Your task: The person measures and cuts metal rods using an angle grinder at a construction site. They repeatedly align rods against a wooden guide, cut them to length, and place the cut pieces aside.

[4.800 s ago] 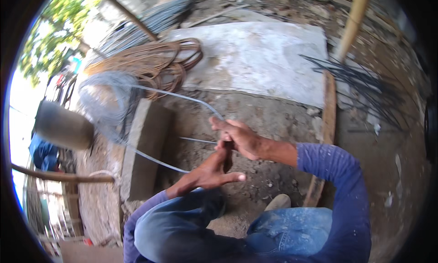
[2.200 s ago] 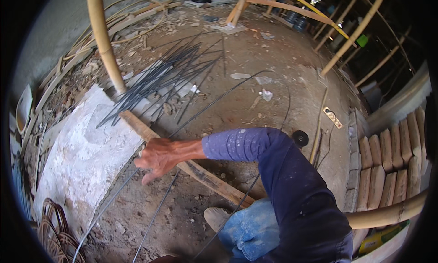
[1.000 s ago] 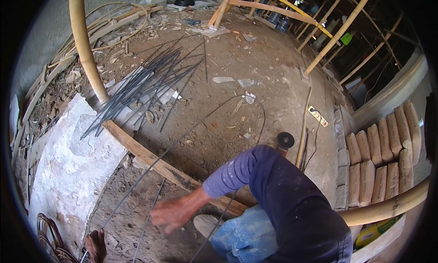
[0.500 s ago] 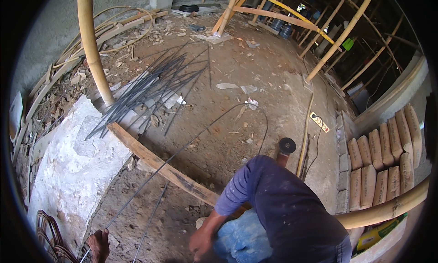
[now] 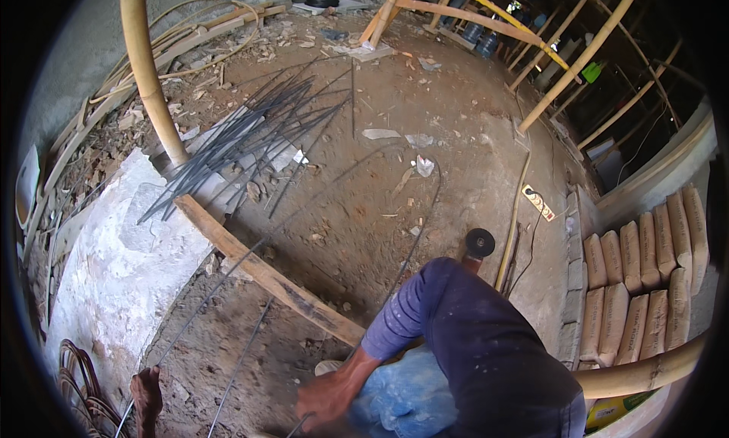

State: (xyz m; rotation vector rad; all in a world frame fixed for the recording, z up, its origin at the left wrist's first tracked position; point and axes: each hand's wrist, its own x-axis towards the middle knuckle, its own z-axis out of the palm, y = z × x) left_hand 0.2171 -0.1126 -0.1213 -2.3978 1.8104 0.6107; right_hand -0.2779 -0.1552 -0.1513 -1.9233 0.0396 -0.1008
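Observation:
My left hand (image 5: 146,398) at the lower left is closed round a thin steel rod (image 5: 199,309). From there the rod runs up over a wooden plank (image 5: 266,275), bends round in a wide loop and comes back down behind my right forearm. My right hand (image 5: 328,396), slightly blurred, is closed, and a short piece of rod sticks out below its fingers. This looks like the same rod's other end. Another straight rod (image 5: 241,362) lies between my hands. Faded blue cloth (image 5: 402,396) is beside my right hand, partly hidden by my dark sleeve.
A pile of dark steel rods (image 5: 243,145) lies beyond the plank. Bamboo poles (image 5: 144,73) stand upright. Brown paper sacks (image 5: 626,316) are stacked at the right, near a power strip (image 5: 538,202). A tool with a round black end (image 5: 480,243) is beyond my elbow. Coiled rod (image 5: 80,385) sits lower left.
My right hand has moved left and slightly up, and the rod now shows below it. The rod's loop has shifted down and blurs with motion. My left hand has moved slightly left and up.

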